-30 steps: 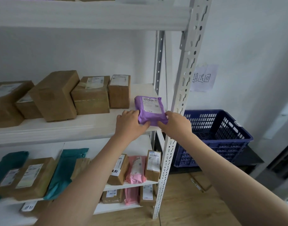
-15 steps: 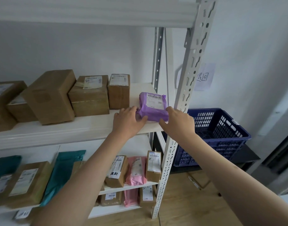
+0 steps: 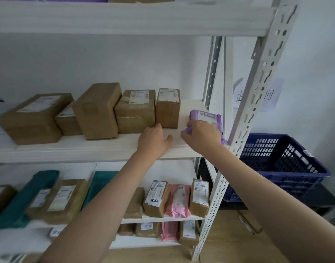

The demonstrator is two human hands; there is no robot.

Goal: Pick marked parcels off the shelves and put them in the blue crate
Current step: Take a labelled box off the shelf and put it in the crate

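A purple soft parcel (image 3: 207,116) with a white label lies at the right end of the middle shelf (image 3: 87,149). My right hand (image 3: 201,136) lies over its front and grips its near edge. My left hand (image 3: 155,140) rests flat on the bare shelf board to the left of the parcel, fingers relaxed, holding nothing. The blue crate (image 3: 280,168) stands low to the right, beyond the white shelf post (image 3: 236,141). A brown box with black handwriting on its label (image 3: 156,198) stands on the shelf below.
Several brown cartons (image 3: 134,111) line the back of the middle shelf. Below sit teal bags (image 3: 20,198), pink bags (image 3: 179,201) and more small boxes. A paper note (image 3: 269,94) hangs on the wall. The floor (image 3: 229,243) is wooden.
My left hand has let go of the purple parcel and slid left onto the shelf. My right hand has moved on top of the parcel and taken hold of it. The parcel sits further back and right.
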